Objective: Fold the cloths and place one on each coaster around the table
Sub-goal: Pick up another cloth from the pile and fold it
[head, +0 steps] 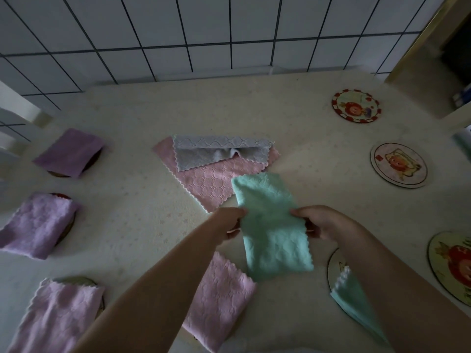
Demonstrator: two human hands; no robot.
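A folded mint green cloth [271, 225] is held above the table between my left hand [226, 224] and my right hand [318, 221], each pinching one long side. Behind it lie an unfolded pink cloth [209, 184] and a grey cloth [219, 154] on top of it. Folded purple and pink cloths cover coasters at the left: one far [70, 152], one middle [38, 222], one near [58, 312]. Another folded pink cloth [219, 299] lies under my left forearm. A second green cloth [356, 304] rests on a coaster [334, 268] under my right forearm.
Three bare round picture coasters sit along the right side: far [355, 105], middle [398, 165], near [451, 266]. A tiled wall [204, 34] runs behind the table. The table's right edge [420, 103] meets a dark doorway area.
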